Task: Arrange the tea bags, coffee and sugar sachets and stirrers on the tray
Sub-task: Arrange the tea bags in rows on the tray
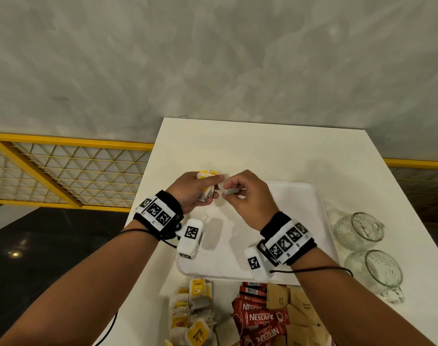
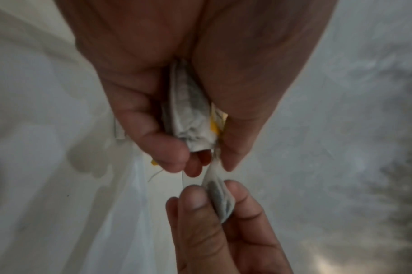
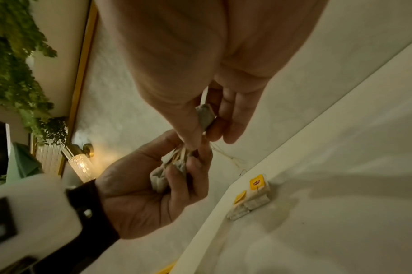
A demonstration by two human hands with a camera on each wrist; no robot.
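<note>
My left hand (image 1: 214,188) grips a bunch of tea bags (image 2: 191,118) with yellow tags, above the far left corner of the white tray (image 1: 300,208). Right beside it, my right hand (image 1: 227,190) pinches a single tea bag (image 2: 220,200) between thumb and forefinger; that bag (image 3: 206,116) still touches the bunch by its top and string. A short row of tea bags (image 3: 254,196) stands in the tray's (image 3: 341,213) corner. Loose tea bags (image 1: 195,310), red Nescafe sachets (image 1: 260,318) and brown sugar sachets (image 1: 292,305) lie heaped on the table near me. No stirrers are in view.
Two glass mugs (image 1: 360,231) (image 1: 380,273) lie on their sides right of the tray. The white table (image 1: 262,146) ends close to the left of my left hand, with a yellow railing (image 1: 63,141) beyond it. Cables hang from both wrists.
</note>
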